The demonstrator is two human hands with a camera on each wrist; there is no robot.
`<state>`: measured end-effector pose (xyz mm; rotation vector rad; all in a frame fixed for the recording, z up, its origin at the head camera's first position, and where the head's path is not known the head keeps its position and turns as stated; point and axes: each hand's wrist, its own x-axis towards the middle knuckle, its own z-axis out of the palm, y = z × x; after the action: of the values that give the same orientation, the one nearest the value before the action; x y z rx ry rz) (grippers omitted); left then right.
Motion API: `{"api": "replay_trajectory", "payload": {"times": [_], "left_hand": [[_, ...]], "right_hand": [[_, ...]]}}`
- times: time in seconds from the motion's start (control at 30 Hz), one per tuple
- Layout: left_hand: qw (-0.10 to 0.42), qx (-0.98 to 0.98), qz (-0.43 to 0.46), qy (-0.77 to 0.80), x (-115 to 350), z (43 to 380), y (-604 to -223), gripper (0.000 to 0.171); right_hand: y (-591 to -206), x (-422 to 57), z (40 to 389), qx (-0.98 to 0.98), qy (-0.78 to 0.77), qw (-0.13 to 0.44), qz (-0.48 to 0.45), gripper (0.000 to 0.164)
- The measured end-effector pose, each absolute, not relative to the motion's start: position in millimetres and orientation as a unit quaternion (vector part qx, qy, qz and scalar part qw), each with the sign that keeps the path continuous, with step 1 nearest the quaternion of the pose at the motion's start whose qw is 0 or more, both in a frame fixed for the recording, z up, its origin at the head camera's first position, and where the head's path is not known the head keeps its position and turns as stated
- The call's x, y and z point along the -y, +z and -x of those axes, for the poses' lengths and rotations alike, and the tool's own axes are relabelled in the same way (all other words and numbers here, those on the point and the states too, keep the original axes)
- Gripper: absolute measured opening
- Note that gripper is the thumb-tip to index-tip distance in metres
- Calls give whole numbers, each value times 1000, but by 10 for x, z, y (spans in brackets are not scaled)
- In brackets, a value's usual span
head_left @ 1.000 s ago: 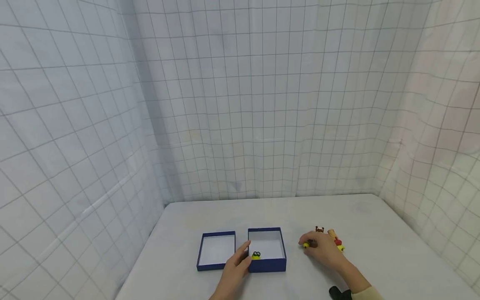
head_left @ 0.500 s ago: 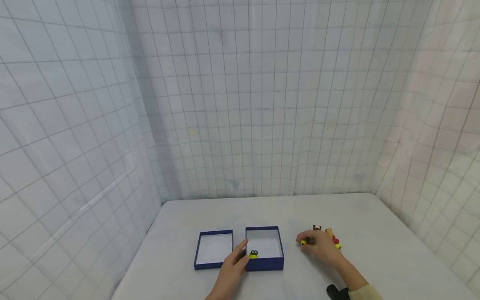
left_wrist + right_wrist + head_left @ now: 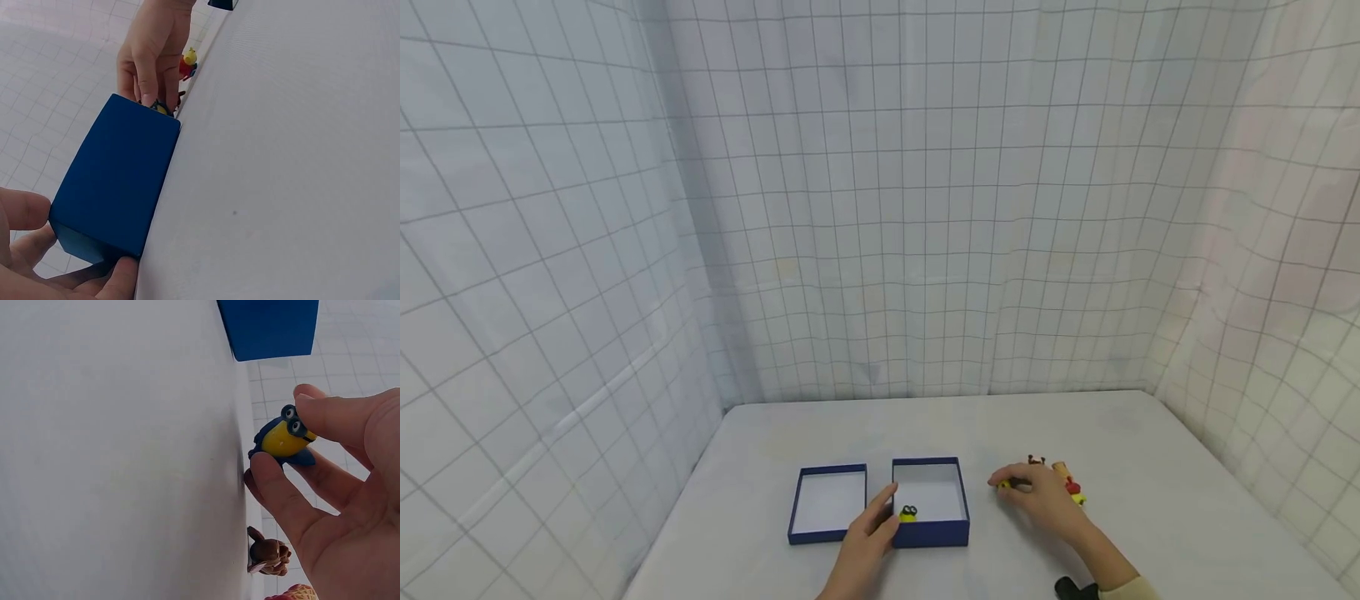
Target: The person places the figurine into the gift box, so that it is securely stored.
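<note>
Between thumb and fingers my right hand (image 3: pixel 1037 498) pinches a small goggle-eyed minion figure (image 3: pixel 284 439), yellow with dark blue parts. It is right of an open blue box (image 3: pixel 931 533) with a white inside. My left hand (image 3: pixel 867 543) rests against the box's left side; its thumb and fingers touch the wall near the front corner in the left wrist view. A yellow figure with round eyes (image 3: pixel 908 515) sits in the front left corner of the box. Below the right hand in its wrist view lies a brown animal figure (image 3: pixel 269 555).
A shallow blue-rimmed lid (image 3: pixel 827 537) lies left of the box. Beyond the right hand are a tan cone-shaped piece (image 3: pixel 1062 470) and a red and yellow figure (image 3: pixel 1075 492). Grid-patterned cloth (image 3: pixel 925 250) surrounds the white table (image 3: pixel 1150 500).
My right hand has shifted slightly left toward the box with the minion figure in its fingers. The left hand has stayed against the box.
</note>
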<state>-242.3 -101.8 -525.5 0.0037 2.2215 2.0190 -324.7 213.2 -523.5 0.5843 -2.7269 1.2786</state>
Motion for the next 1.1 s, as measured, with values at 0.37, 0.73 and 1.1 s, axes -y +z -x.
{"api": "replay_trajectory", "payload": {"times": [0.37,0.73,1.1], "left_hand": [[65,-740,-12,669,1017,2415,-5261,52],[63,-737,-22,672,1053,2429,-5245,52],[72,-746,-5,662,1025,2438,-5254,52]], "right_hand": [[-5211,-2125,3239,883,414,47,-217,15],[-5155,-2074,3271,879,426,27,-210,20],[-5106,-2104,3192,850,480,2,-218,22]]}}
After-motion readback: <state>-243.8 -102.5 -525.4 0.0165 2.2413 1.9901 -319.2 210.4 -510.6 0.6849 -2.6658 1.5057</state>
